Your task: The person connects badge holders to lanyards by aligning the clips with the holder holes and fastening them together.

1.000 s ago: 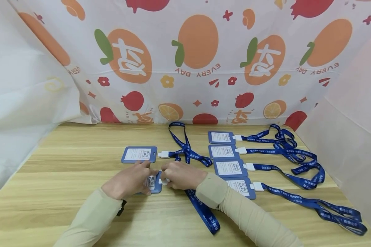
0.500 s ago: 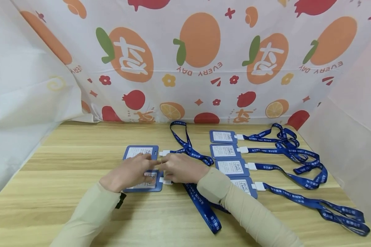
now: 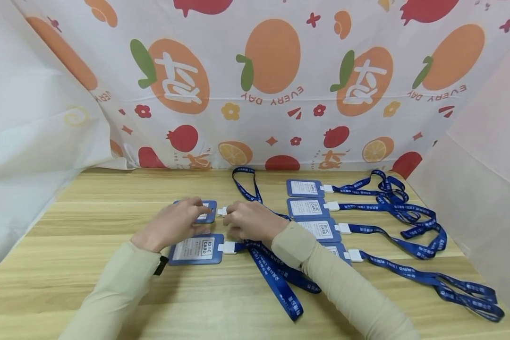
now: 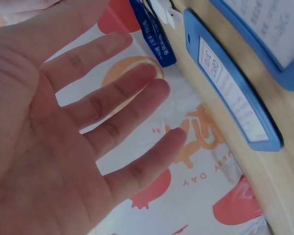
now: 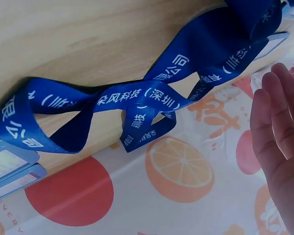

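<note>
My left hand (image 3: 172, 224) hovers over the far blue ID card holder (image 3: 211, 207), partly covering it; in the left wrist view its fingers are spread and nearly straight. Beside that holder, a white clip (image 3: 222, 212) on a blue lanyard lies close to my right hand (image 3: 255, 221), whose fingers look extended in the right wrist view. A narrow gap separates this clip from the holder's slot. Nearer me, a second ID card holder (image 3: 195, 250) lies flat, joined to its white clip (image 3: 229, 248) and blue lanyard (image 3: 276, 285). Printed lanyard loops (image 5: 120, 95) cross under my right hand.
Several finished-looking blue ID card holders (image 3: 306, 208) with clips lie in a column at right, partly behind my right forearm. Their lanyards (image 3: 412, 274) trail toward the table's right edge. A fruit-print cloth (image 3: 276, 127) hangs along the back of the wooden table (image 3: 89, 226).
Both hands have moved away from the near holder and its clip, up to the far holder and its clip. The near holder now lies uncovered, with its clip attached.
</note>
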{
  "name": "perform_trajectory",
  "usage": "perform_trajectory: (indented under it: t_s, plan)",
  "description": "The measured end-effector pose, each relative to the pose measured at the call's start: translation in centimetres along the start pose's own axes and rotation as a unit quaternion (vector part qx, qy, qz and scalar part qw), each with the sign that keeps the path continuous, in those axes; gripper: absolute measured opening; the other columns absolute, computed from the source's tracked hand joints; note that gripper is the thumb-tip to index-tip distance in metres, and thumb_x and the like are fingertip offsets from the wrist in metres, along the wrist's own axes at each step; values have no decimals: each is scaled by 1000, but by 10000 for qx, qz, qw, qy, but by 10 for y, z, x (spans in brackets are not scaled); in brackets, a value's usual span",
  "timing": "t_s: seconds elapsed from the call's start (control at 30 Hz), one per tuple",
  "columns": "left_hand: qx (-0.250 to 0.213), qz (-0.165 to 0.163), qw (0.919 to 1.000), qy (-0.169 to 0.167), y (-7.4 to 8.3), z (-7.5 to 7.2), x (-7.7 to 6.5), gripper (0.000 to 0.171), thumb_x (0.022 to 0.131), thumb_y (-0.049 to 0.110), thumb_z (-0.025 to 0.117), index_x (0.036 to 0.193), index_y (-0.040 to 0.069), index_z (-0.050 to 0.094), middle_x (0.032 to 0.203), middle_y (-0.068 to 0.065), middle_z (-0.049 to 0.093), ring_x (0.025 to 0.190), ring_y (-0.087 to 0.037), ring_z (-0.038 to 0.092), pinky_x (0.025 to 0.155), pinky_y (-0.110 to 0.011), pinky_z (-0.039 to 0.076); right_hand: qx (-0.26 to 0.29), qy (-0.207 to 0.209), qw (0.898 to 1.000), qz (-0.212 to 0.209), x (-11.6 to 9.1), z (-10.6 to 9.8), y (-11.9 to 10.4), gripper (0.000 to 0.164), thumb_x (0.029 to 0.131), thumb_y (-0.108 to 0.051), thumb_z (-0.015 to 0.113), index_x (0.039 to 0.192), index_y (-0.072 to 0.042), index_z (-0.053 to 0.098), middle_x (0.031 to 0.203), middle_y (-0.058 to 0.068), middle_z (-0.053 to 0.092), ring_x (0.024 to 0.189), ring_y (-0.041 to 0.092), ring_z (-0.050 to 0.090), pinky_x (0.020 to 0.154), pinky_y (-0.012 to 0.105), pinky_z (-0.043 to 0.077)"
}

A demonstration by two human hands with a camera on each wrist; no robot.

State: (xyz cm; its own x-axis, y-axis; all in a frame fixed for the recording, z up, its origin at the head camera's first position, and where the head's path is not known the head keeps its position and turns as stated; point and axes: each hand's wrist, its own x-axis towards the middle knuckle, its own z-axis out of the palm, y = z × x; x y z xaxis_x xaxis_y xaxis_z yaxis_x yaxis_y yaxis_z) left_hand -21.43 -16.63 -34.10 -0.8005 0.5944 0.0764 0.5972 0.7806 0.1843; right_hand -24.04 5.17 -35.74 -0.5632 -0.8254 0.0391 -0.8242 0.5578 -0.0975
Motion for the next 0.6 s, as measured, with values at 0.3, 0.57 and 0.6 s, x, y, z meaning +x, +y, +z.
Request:
perform_trajectory:
  t_s: [0.3,0.57,0.6]
  plan:
    - [-116,-258,9995,-160,-7,-2,4,41,86,21,83,120,0,72,108,-16,64,94,-29,61,84,-52,56,-173,104,9998,-36,6,-1,7,22,96,-17,73,116,-11,77,114,3,72,104,14,67,93,24,52]
    - [25,-294,9993,-234,-14,-1,9,42,85,18,84,121,0,72,105,-15,64,92,-28,61,85,-50,55,-86,125,9998,91,9,-1,10,23,97,-15,70,119,-12,77,116,4,71,104,15,65,95,25,51]
    - [48,-314,9992,-239,-15,-1,9,43,85,18,85,121,0,72,105,-15,65,92,-28,61,85,-50,55,-78,126,9999,88,9,-1,10,23,97,-15,70,119,-12,76,116,4,71,104,15,65,95,26,51]
